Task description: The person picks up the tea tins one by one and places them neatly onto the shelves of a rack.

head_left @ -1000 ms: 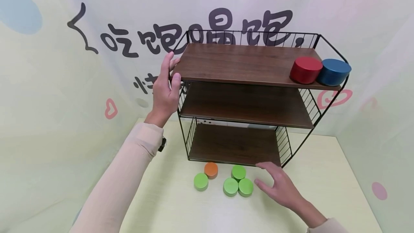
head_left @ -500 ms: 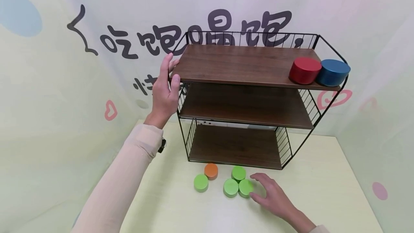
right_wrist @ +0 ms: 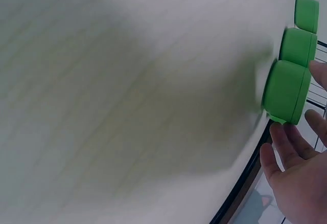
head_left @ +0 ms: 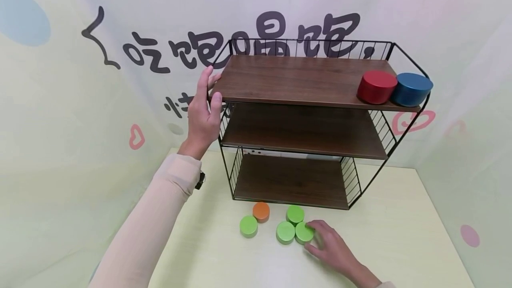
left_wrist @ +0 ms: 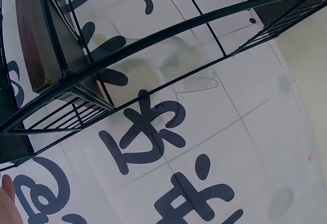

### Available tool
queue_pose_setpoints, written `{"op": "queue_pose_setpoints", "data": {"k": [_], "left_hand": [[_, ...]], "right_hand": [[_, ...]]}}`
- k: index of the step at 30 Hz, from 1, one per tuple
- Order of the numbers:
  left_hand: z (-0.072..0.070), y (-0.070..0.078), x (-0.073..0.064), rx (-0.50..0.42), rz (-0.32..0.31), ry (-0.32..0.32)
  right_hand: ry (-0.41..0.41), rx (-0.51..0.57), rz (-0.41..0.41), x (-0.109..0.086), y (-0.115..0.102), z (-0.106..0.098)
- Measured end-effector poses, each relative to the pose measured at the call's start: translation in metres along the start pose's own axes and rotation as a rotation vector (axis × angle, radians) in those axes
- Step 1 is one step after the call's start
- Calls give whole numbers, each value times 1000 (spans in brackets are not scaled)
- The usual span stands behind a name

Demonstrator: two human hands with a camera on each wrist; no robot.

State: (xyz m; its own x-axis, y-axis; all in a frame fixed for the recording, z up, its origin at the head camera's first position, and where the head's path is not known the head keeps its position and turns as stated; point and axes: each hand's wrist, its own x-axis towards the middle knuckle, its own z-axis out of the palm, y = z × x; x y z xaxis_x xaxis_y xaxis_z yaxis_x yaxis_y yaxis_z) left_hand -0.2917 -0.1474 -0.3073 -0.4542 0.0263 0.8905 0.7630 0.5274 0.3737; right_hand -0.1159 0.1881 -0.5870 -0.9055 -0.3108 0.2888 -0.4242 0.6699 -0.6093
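A three-tier rack [head_left: 298, 130] with dark wooden boards and a black wire frame stands on the pale table. My left hand [head_left: 203, 112] holds its upper left side, thumb at the front edge; the left wrist view shows only a finger [left_wrist: 7, 201]. My right hand [head_left: 330, 246] is at the rightmost light green round tin [head_left: 304, 232], fingers and thumb spread about its near side. In the right wrist view its fingertips [right_wrist: 278, 129] are close to that tin; firm contact cannot be told. Two more green tins [head_left: 295, 214] touch it in a cluster.
An orange tin [head_left: 261, 212] and another green tin [head_left: 249, 226] sit left of the cluster, before the rack's bottom board. On the top board's right end, a red tin [head_left: 377, 87] and a blue tin [head_left: 412, 89] stand side by side. A printed cloth [head_left: 152, 79] hangs behind.
My right hand has moved left and toward me, from beside the rack's lower right corner to the rightmost green tin. The left hand stays on the rack.
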Motion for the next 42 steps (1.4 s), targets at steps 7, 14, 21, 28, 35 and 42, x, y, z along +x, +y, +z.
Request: {"op": "queue_pose_setpoints", "data": {"k": [7,14,21,28,35,42], "left_hand": [[0,0,0,2,0,5],[1,1,0,-1,-2,5],[1,1,0,-4,-6,13],[1,1,0,4,-8,9],[2,1,0,1,-6,16],[1,1,0,5,-3,13]], "right_hand": [[19,0,-16,0,2,4],[39,-8,-4,3,2,9],[61,2,1,3,4,12],[89,-29,-39,3,6,14],[109,-44,-34,5,3,9],[88,-62,6,6,3,0]]}}
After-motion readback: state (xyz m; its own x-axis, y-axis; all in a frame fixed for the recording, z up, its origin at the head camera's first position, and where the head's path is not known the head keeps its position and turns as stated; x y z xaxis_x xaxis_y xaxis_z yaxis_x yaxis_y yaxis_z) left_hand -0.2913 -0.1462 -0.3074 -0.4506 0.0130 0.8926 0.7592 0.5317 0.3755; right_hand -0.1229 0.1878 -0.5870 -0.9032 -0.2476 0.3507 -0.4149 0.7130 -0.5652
